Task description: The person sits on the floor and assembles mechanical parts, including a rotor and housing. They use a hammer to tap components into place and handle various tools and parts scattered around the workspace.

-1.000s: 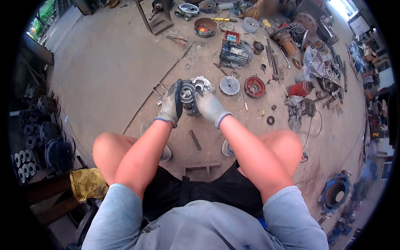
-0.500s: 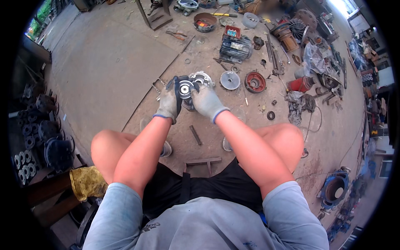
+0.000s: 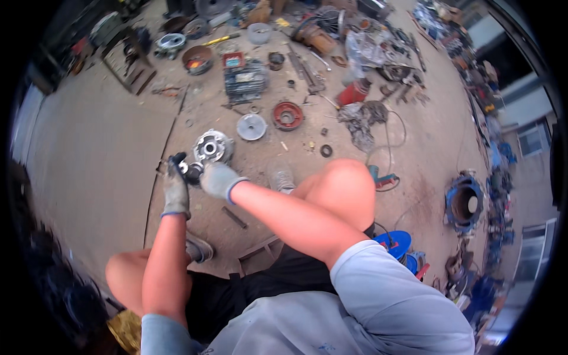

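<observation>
My left hand [image 3: 176, 188], in a grey glove with dark fingertips, is closed on a small round bearing-like part [image 3: 193, 173], dark with a shiny metal edge. From the other side my right hand [image 3: 220, 180], gloved the same way, has its fingers closed against this part; its fingertips are partly hidden. Just beyond the hands is a silver round metal housing [image 3: 213, 146] with a central bore. A flat bar [image 3: 234, 217] lies on the floor nearer to me, between my feet.
Beyond the housing lie a silver disc [image 3: 251, 126], a red round cover [image 3: 287, 116] and a finned electric motor [image 3: 245, 81]. A red cylinder [image 3: 354, 92] and crumpled dark cloth [image 3: 362, 123] lie to the right. A corded green power tool [image 3: 386, 179] rests beside my right knee.
The view has swung right, so hands and floor parts appear further left. The held part has tilted from its ringed face being toward me, and more of the silver housing shows.
</observation>
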`<state>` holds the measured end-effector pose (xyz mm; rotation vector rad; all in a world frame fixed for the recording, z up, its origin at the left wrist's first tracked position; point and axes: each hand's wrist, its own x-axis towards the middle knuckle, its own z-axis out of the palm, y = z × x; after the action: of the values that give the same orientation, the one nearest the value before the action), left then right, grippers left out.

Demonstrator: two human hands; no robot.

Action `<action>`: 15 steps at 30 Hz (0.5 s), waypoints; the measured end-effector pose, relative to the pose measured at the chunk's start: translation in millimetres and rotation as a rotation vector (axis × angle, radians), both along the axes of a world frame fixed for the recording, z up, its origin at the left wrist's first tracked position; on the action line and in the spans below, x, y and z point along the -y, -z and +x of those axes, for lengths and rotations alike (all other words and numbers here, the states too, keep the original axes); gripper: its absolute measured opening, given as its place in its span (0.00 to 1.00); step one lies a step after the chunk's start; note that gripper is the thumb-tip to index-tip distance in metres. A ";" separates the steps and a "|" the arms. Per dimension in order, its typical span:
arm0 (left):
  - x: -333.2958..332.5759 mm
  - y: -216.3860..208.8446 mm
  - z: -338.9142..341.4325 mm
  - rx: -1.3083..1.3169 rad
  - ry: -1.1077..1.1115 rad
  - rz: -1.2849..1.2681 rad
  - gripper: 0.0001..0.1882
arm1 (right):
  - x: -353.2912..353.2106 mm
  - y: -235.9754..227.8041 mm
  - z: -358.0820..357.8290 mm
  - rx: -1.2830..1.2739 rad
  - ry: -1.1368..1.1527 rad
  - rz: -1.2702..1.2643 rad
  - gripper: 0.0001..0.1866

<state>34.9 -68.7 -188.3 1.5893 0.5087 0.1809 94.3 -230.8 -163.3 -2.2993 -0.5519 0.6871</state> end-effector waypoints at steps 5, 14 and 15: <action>3.7 -17.9 -1.2 0.060 0.073 -0.068 0.36 | 11.5 -22.1 -8.0 0.000 -0.027 -0.085 0.21; 12.0 -31.0 21.4 0.057 -0.092 0.055 0.31 | 69.2 61.8 -32.4 -0.074 -0.369 -0.499 0.20; 8.4 -27.2 23.2 0.073 -0.106 0.074 0.31 | 73.4 69.3 -36.2 -0.091 -0.403 -0.543 0.20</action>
<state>58.1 -77.1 -161.1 1.6229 0.5344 0.3401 58.1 -304.2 -232.7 -2.6553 -0.8845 1.2562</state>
